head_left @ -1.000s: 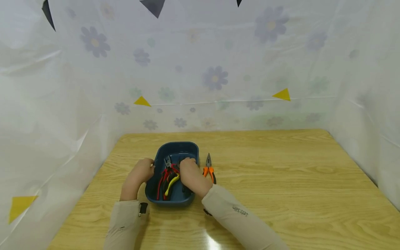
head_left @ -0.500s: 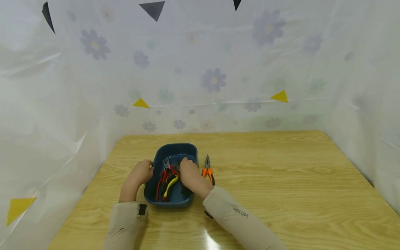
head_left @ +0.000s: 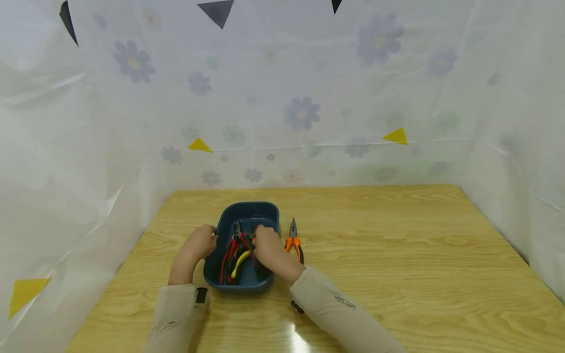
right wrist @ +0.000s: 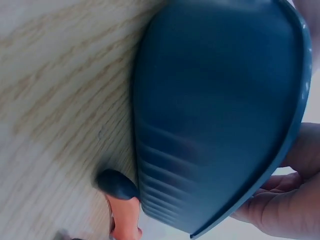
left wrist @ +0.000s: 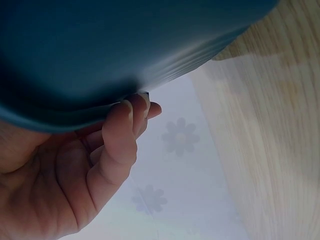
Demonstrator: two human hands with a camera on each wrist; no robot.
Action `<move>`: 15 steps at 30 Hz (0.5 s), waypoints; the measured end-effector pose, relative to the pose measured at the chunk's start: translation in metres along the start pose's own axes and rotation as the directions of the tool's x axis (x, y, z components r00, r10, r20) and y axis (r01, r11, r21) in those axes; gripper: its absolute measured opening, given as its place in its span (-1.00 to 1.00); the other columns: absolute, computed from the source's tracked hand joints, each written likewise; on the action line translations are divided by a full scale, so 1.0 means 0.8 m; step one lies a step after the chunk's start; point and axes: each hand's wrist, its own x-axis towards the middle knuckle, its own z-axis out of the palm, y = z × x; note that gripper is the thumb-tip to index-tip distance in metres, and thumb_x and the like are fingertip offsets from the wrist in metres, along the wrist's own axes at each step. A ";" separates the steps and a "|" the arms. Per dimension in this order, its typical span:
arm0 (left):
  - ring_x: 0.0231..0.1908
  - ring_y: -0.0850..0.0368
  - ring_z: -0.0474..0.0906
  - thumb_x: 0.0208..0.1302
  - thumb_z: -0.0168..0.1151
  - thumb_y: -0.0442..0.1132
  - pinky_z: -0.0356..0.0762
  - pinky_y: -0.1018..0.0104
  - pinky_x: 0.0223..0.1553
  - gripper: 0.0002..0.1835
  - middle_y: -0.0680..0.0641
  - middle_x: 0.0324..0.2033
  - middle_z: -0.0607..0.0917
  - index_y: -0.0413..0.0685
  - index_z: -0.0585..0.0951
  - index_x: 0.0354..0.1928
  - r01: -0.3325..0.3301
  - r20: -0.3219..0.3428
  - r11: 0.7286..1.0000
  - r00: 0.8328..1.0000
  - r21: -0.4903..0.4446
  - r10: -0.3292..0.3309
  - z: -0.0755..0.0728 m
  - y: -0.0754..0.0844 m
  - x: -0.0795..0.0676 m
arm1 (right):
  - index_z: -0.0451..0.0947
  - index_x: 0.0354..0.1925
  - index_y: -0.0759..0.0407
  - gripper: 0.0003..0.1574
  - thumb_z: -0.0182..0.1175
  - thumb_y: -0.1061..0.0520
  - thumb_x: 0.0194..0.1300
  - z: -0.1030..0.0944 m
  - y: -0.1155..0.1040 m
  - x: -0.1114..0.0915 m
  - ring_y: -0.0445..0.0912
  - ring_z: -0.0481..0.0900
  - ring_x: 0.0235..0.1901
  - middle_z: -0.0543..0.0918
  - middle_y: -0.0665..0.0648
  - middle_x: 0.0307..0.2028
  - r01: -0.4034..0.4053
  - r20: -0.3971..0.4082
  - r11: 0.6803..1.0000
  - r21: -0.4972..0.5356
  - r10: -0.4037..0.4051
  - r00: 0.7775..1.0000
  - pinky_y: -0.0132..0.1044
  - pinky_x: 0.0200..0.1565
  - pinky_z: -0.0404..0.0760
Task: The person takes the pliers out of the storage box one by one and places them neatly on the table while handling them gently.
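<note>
A dark blue plastic bin (head_left: 247, 290) stands on the table with several pliers (head_left: 234, 255) inside, their handles red, black and yellow. My left hand (head_left: 201, 243) grips the bin's left rim; in the left wrist view its curled fingers (left wrist: 117, 130) lie against the wall. Over the right side of the bin, my right hand (head_left: 270, 247) reaches in with bent fingers at red-and-black-handled pliers (head_left: 250, 245), and hides part of them. In the right wrist view the bin's wall covers the right fingertips. Orange-and-black needle-nose pliers (head_left: 293, 238) lie outside, right of the bin.
The wooden table (head_left: 397, 245) extends far to the right. White sheeting with flowers (head_left: 302, 113) hangs behind and at both sides. A small dark object (head_left: 297, 307) shows beside the right sleeve.
A red-and-black plier handle has shifted across the yellow one beside my right hand. The right hand has moved slightly; the left hand holds its place on the bin.
</note>
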 end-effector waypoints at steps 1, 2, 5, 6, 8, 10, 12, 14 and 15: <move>-0.64 0.04 0.59 0.33 -0.03 -0.46 0.58 0.23 -0.56 -0.65 -0.49 -0.21 0.62 -0.64 0.43 0.07 -0.003 -0.003 1.000 1.000 0.002 0.003 0.000 0.000 0.000 | 0.44 -0.35 0.30 -0.84 0.21 0.45 0.11 -0.001 0.000 -0.001 -0.02 0.59 -0.52 0.58 0.20 -0.47 -0.002 0.000 1.000 0.016 0.002 1.000 -0.35 -0.63 0.42; -0.64 0.04 0.59 0.33 -0.02 -0.47 0.57 0.23 -0.57 -0.65 -0.49 -0.22 0.63 -0.64 0.43 0.06 -0.004 -0.006 1.000 1.000 0.004 0.004 0.000 -0.001 0.001 | 0.45 -0.34 0.31 -0.84 0.20 0.45 0.11 -0.001 0.000 -0.001 -0.03 0.59 -0.51 0.59 0.20 -0.45 -0.001 0.002 0.999 0.032 0.001 1.000 -0.35 -0.62 0.42; -0.64 0.05 0.59 0.33 -0.02 -0.47 0.57 0.23 -0.58 -0.66 -0.48 -0.24 0.63 -0.64 0.44 0.05 -0.001 -0.008 1.000 1.000 0.006 0.001 0.000 -0.002 0.001 | 0.51 -0.24 0.35 -0.80 0.22 0.46 0.12 -0.003 -0.001 -0.003 -0.02 0.63 -0.41 0.63 0.22 -0.34 0.005 0.000 0.997 0.083 -0.005 1.000 -0.36 -0.55 0.48; -0.64 0.05 0.59 0.33 -0.02 -0.47 0.57 0.23 -0.58 -0.66 -0.48 -0.24 0.63 -0.64 0.44 0.05 0.000 -0.008 1.000 1.000 0.008 0.000 0.000 -0.002 0.001 | 0.53 -0.21 0.35 -0.80 0.22 0.44 0.14 -0.003 -0.001 -0.004 0.00 0.64 -0.38 0.64 0.22 -0.31 0.011 0.000 0.995 0.102 -0.011 1.000 -0.35 -0.52 0.51; -0.64 0.05 0.59 0.32 -0.02 -0.47 0.57 0.23 -0.58 -0.66 -0.48 -0.24 0.63 -0.64 0.44 0.04 0.001 -0.010 1.000 1.000 0.008 -0.001 0.000 -0.003 0.000 | 0.53 -0.18 0.35 -0.79 0.24 0.40 0.17 -0.004 -0.002 -0.005 0.01 0.62 -0.33 0.64 0.21 -0.29 0.035 0.001 0.990 0.135 -0.035 0.999 -0.33 -0.44 0.54; -0.64 0.05 0.59 0.31 -0.02 -0.47 0.56 0.24 -0.58 -0.67 -0.47 -0.26 0.64 -0.63 0.45 0.03 -0.002 -0.018 1.000 1.000 0.010 0.002 0.000 -0.002 0.000 | 0.52 -0.16 0.34 -0.77 0.27 0.38 0.17 -0.003 -0.002 -0.007 0.02 0.60 -0.31 0.62 0.21 -0.29 0.067 0.011 0.985 0.156 -0.069 0.998 -0.31 -0.38 0.56; -0.64 0.05 0.58 0.31 -0.01 -0.46 0.56 0.24 -0.58 -0.67 -0.45 -0.28 0.65 -0.63 0.46 0.02 -0.006 -0.025 1.000 1.000 0.013 0.006 0.000 -0.002 0.000 | 0.51 -0.17 0.33 -0.75 0.32 0.35 0.16 -0.001 -0.003 -0.009 0.02 0.56 -0.31 0.59 0.21 -0.30 0.088 0.021 0.982 0.166 -0.093 0.995 -0.28 -0.34 0.56; -0.65 0.05 0.58 0.31 -0.01 -0.46 0.56 0.25 -0.59 -0.67 -0.43 -0.29 0.65 -0.62 0.47 0.03 -0.008 -0.028 1.000 1.000 0.013 0.008 0.001 0.000 0.001 | 0.49 -0.17 0.32 -0.68 0.37 0.31 0.12 0.001 -0.003 -0.010 0.01 0.53 -0.32 0.55 0.19 -0.32 0.090 0.033 0.985 0.147 -0.096 0.995 -0.27 -0.33 0.55; -0.65 0.06 0.58 0.31 -0.01 -0.46 0.56 0.25 -0.59 -0.67 -0.44 -0.29 0.65 -0.62 0.47 0.03 -0.008 -0.028 1.000 1.000 0.010 0.008 0.001 0.001 0.001 | 0.48 -0.17 0.31 -0.65 0.39 0.29 0.10 0.003 -0.003 -0.010 0.00 0.51 -0.32 0.53 0.18 -0.32 0.085 0.036 0.988 0.129 -0.090 0.995 -0.27 -0.34 0.54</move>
